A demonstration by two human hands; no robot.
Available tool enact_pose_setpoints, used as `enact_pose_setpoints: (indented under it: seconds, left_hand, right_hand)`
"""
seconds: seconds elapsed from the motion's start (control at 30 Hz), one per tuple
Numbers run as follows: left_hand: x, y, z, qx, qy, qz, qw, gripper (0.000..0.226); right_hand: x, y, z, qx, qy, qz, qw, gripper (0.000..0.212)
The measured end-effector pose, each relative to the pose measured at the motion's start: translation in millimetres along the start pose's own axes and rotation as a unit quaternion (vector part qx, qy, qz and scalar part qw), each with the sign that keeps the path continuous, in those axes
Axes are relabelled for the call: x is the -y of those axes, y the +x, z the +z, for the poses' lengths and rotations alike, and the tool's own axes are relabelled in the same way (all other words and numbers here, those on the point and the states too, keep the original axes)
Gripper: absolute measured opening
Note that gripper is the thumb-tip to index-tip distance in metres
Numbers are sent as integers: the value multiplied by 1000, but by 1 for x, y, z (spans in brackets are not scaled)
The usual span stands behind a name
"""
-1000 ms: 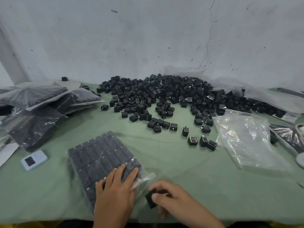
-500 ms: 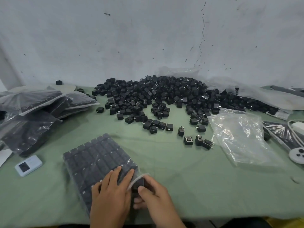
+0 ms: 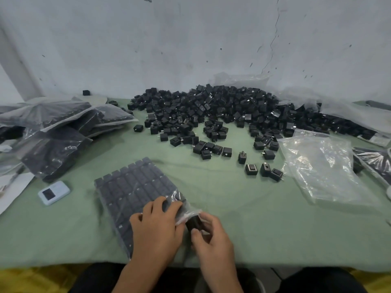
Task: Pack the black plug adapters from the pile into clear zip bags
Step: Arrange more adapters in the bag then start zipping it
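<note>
The person is working on the filling step, adding one more piece to a bag that looks almost full. The right hand (image 3: 211,240) is pinching a small black plug adapter (image 3: 193,223) between its thumb and curled fingers. It is holding the adapter right at the open mouth of the clear zip bag (image 3: 135,187), which is lying at the near middle of the green cloth-covered table (image 3: 232,218). The left hand (image 3: 156,225) is lying on the bag's near end, fingers fairly straight and spread, pressing the packed rows down and gripping nothing that I can make out.

The next move, I reckon, calls for sliding the adapter under the loose plastic lip and into the gap at the near right corner. It should go in square with its neighbours while the left hand is steadying the rows. Sealing is probably coming soon after.

The adapter is a squat, matte black block, and the fingers are hiding its prongs. Those inside the bag are sitting in tidy rows, greyed by the film. The loose pile of black adapters (image 3: 211,111) is lying far off against the wall, with empty clear bags (image 3: 321,170) at the right and filled bags (image 3: 53,132) heaped at the far left.
</note>
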State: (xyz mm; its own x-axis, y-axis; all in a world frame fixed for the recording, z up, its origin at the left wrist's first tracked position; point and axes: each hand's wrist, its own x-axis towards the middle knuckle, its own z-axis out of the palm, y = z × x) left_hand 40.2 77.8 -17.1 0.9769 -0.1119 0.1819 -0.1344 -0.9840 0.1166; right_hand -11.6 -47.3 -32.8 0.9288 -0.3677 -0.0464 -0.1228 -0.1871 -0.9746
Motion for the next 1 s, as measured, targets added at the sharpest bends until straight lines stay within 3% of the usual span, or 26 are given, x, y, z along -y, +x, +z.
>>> enact_pose_setpoints:
  seconds: [0.2,0.43,0.6,0.8,1.0]
  left_hand:
    - [2,5,5,-18,-24,-2,1000,39]
    - [3,8,6,-11,-62,4,998,32]
    - [9,9,6,11,-83,21,996,36]
    - [9,7,8,10,-79,34,996,36]
    - [8,6,9,0,-80,33,996,35]
  right_hand:
    - [3,6,-3,-13,-92,-78,993,31]
    - [1,16,-3,11,-160,-79,984,63]
    - [4,29,-6,75,-233,-69,967,57]
    - [1,36,-10,77,-265,-104,956,36]
    - [-6,45,-10,129,-311,-160,928,47]
